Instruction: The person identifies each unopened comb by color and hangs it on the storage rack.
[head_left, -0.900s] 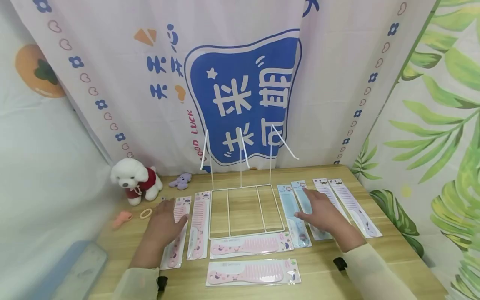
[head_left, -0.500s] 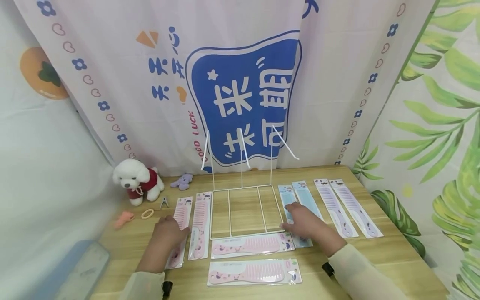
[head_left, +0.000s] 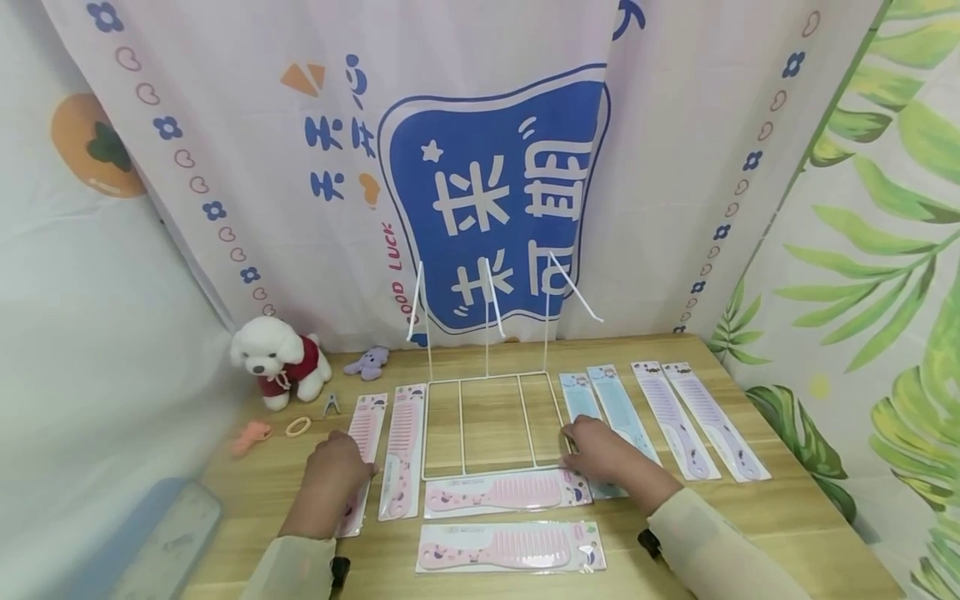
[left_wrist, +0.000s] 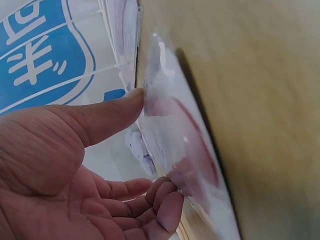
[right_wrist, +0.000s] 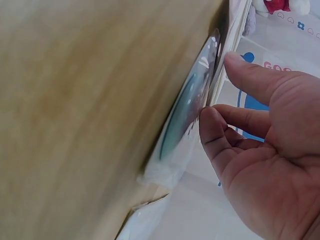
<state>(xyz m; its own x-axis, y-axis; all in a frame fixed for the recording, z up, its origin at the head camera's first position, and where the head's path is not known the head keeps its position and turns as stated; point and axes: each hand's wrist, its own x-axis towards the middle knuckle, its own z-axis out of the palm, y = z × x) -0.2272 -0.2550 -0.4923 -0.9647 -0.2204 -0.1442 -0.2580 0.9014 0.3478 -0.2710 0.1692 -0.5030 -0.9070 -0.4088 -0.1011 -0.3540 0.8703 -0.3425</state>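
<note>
In the head view my left hand (head_left: 332, 473) is over the leftmost packaged pink comb (head_left: 364, 423). The left wrist view shows the thumb at one edge of that comb's clear pack (left_wrist: 187, 142) and curled fingers at the other edge, gripping it across its width. My right hand (head_left: 609, 457) lies over the left packaged blue comb (head_left: 580, 400), close to the white wire rack (head_left: 480, 475). In the right wrist view its bent fingers touch the blue comb's pack (right_wrist: 180, 122), while the thumb stands apart from them. The hand hides part of this comb from the head camera.
Another pink comb (head_left: 402, 442) stands left of the rack, with two more pink combs (head_left: 510, 546) in front. A second blue comb (head_left: 622, 408) and two purple combs (head_left: 671, 417) lie right. A plush dog (head_left: 277, 358), hair ring (head_left: 298, 427) and small clip (head_left: 332, 405) are at left.
My right hand has moved left and down, from above the blue combs to the left one, uncovering the purple combs. My left hand has shifted slightly down, its fingers drawing in on the pink comb.
</note>
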